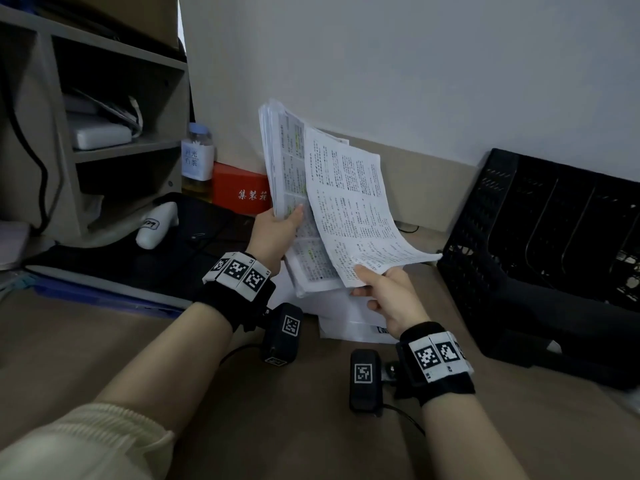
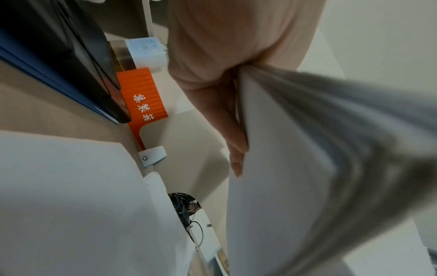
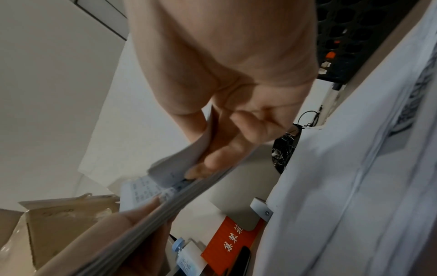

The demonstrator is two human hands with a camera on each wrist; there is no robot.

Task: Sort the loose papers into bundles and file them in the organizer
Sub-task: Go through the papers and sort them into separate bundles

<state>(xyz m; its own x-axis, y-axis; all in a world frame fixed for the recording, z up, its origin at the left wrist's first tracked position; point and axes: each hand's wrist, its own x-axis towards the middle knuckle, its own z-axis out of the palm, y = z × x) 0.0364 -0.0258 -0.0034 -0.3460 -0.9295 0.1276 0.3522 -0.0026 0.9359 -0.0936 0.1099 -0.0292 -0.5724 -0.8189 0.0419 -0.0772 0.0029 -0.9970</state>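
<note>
Sheet half-peeled from a fanned stack, held above the table

Head view: left hand (image 1: 273, 233) grips the paper stack (image 1: 282, 161); right hand (image 1: 388, 292) pinches one sheet (image 1: 349, 202), organizer (image 1: 540, 244) well apart. Left wrist: fingers (image 2: 236, 149) clamp fanned edges that could slide. Right wrist: a thin pinch might drag neighbouring pages.

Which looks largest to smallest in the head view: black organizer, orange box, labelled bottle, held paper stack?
1. black organizer
2. held paper stack, though it is nearer the camera
3. orange box and labelled bottle: too alike to rank
</note>
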